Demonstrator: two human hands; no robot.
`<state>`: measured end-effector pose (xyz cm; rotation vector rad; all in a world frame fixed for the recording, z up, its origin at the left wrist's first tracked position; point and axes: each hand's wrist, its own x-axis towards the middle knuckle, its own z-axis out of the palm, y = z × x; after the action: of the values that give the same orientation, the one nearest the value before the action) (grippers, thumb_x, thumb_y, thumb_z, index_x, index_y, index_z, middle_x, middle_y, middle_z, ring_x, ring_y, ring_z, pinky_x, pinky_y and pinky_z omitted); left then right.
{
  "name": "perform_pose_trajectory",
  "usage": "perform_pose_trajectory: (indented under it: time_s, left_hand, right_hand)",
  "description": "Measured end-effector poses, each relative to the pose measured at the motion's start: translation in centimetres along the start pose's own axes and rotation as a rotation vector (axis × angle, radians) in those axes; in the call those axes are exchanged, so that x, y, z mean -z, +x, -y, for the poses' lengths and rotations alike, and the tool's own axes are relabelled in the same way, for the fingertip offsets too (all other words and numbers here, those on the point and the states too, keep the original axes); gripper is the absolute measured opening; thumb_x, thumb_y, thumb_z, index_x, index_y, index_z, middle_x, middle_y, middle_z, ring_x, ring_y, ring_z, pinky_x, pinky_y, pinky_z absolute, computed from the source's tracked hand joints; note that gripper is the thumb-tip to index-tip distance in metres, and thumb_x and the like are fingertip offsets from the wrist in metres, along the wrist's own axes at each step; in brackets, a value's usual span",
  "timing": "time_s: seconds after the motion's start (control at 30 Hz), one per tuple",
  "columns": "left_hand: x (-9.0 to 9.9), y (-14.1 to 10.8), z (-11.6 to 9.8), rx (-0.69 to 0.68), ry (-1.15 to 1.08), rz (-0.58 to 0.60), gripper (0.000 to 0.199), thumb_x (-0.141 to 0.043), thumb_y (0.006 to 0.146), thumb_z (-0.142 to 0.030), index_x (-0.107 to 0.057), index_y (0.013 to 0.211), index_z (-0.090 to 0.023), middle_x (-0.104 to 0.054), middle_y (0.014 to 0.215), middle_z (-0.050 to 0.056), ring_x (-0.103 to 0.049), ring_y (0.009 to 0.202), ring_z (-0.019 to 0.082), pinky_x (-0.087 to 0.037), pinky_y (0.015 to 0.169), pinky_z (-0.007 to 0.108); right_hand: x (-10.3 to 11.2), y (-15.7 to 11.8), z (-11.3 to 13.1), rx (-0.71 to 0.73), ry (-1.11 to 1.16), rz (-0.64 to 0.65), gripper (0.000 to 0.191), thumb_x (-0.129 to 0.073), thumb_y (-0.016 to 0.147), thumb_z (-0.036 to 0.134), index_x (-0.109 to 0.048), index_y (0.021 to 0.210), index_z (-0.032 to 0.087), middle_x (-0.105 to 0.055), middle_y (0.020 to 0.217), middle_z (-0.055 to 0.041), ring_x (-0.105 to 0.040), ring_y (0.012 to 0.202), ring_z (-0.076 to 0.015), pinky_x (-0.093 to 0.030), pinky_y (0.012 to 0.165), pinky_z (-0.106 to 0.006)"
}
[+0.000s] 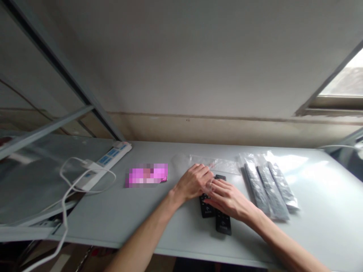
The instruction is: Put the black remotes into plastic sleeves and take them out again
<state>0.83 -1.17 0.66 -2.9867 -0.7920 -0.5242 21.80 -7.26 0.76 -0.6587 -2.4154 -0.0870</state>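
Observation:
Two black remote controls, one on the left (208, 210) and one on the right (223, 223), lie side by side on the grey table, partly covered by my hands. My left hand (195, 180) is bent over the top of the left remote. Beside it my right hand (229, 198) lies across the right remote. Their fingers meet around a bit of clear plastic (209, 185); which fingers grip it is hard to make out. A flat clear plastic bag (222, 164) lies just behind the hands. Several remotes in clear bags (265, 187) rest to the right.
A pink object (147, 175), blurred out, lies left of my hands. Farther left are a white power strip (113, 158) and a looped white cable (64, 215). A metal frame (82, 92) rises at the left. The wall (193, 75) stands behind the table (147, 223).

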Motion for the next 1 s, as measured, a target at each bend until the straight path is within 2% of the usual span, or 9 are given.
perform_pose_trajectory:
  time_s: [0.07,0.17,0.23,0.33,0.5,0.67,0.73,0.87,1.0]
  left_hand:
    - [0.1,-0.1,0.3,0.008,-0.028,0.025,0.016,-0.06,0.105,-0.033,-0.062,0.099,-0.018,-0.069,0.099,0.008,-0.063,0.093,0.025,-0.05,0.087,0.037]
    - [0.2,-0.3,1.0,0.056,-0.018,0.01,0.012,-0.057,0.105,-0.026,-0.063,0.098,-0.018,-0.07,0.099,0.007,-0.063,0.091,0.024,-0.05,0.086,0.037]
    - [0.3,-0.4,1.3,0.079,0.022,-0.01,0.009,-0.056,0.104,-0.022,-0.064,0.101,-0.018,-0.07,0.101,0.008,-0.063,0.093,0.024,-0.049,0.088,0.038]
    - [0.5,-0.4,0.7,0.056,0.073,-0.005,0.005,-0.061,0.101,-0.021,-0.064,0.104,-0.018,-0.069,0.103,0.009,-0.062,0.098,0.026,-0.048,0.09,0.04]
    - [0.3,-0.1,-0.1,-0.028,0.056,0.001,0.006,-0.063,0.101,-0.024,-0.064,0.1,-0.019,-0.069,0.101,0.009,-0.061,0.1,0.027,-0.048,0.092,0.04]
    - [-0.2,-0.6,1.2,0.044,0.01,-0.021,0.007,-0.063,0.101,-0.025,-0.063,0.099,-0.018,-0.068,0.099,0.007,-0.062,0.096,0.026,-0.049,0.089,0.039]
    - [-0.4,-0.7,1.7,0.097,0.035,-0.032,0.004,-0.06,0.101,-0.021,-0.063,0.102,-0.019,-0.068,0.101,0.007,-0.062,0.097,0.026,-0.049,0.089,0.039]
    - [-0.4,-1.0,2.1,0.208,0.105,-0.082,0.013,-0.055,0.1,-0.012,-0.063,0.108,-0.02,-0.067,0.106,0.008,-0.061,0.102,0.027,-0.049,0.091,0.041]
    - [-0.1,-1.3,2.5,0.29,0.14,-0.12,0.018,-0.056,0.101,-0.015,-0.064,0.117,-0.019,-0.066,0.107,0.009,-0.059,0.104,0.029,-0.05,0.091,0.043]
  right_hand:
    - [0.2,0.1,0.0,0.025,-0.004,0.0,0.03,-0.061,0.109,0.028,-0.069,0.133,0.012,-0.081,0.115,-0.0153,-0.079,0.1,-0.0264,-0.065,0.084,-0.04]
    - [0.8,0.0,0.0,0.009,-0.018,0.011,0.036,-0.057,0.11,0.03,-0.065,0.142,0.014,-0.074,0.139,-0.0165,-0.071,0.128,-0.0299,-0.063,0.096,-0.042]
    - [0.9,-0.1,0.0,-0.03,-0.034,0.023,0.04,-0.055,0.111,0.029,-0.061,0.147,0.014,-0.073,0.141,-0.0165,-0.068,0.134,-0.0297,-0.062,0.098,-0.042]
    - [0.5,0.0,0.4,-0.072,-0.025,0.03,0.04,-0.054,0.111,0.028,-0.061,0.146,0.012,-0.078,0.129,-0.017,-0.073,0.123,-0.0283,-0.062,0.096,-0.041]
    - [-0.6,0.0,0.7,-0.082,0.042,0.105,0.029,-0.054,0.11,0.031,-0.072,0.123,0.013,-0.08,0.106,-0.014,-0.078,0.091,-0.0267,-0.064,0.082,-0.041]
    - [0.0,-0.2,0.1,-0.087,0.056,0.125,0.044,-0.053,0.11,0.03,-0.056,0.152,0.016,-0.072,0.142,-0.0172,-0.069,0.132,-0.0298,-0.06,0.101,-0.044]
    - [0.3,-0.2,0.0,-0.081,0.088,0.104,0.045,-0.055,0.11,0.028,-0.055,0.152,0.014,-0.072,0.142,-0.0175,-0.064,0.139,-0.0296,-0.058,0.104,-0.044]
    - [0.5,-0.4,0.1,-0.093,0.15,-0.073,0.027,-0.054,0.106,0.016,-0.066,0.13,0.016,-0.079,0.113,-0.013,-0.072,0.113,-0.0255,-0.058,0.093,-0.04]
    - [0.3,-0.7,0.2,-0.208,0.146,-0.144,0.019,-0.053,0.105,0.012,-0.068,0.095,0.02,-0.072,0.086,-0.0066,-0.062,0.079,-0.0206,-0.051,0.073,-0.035]
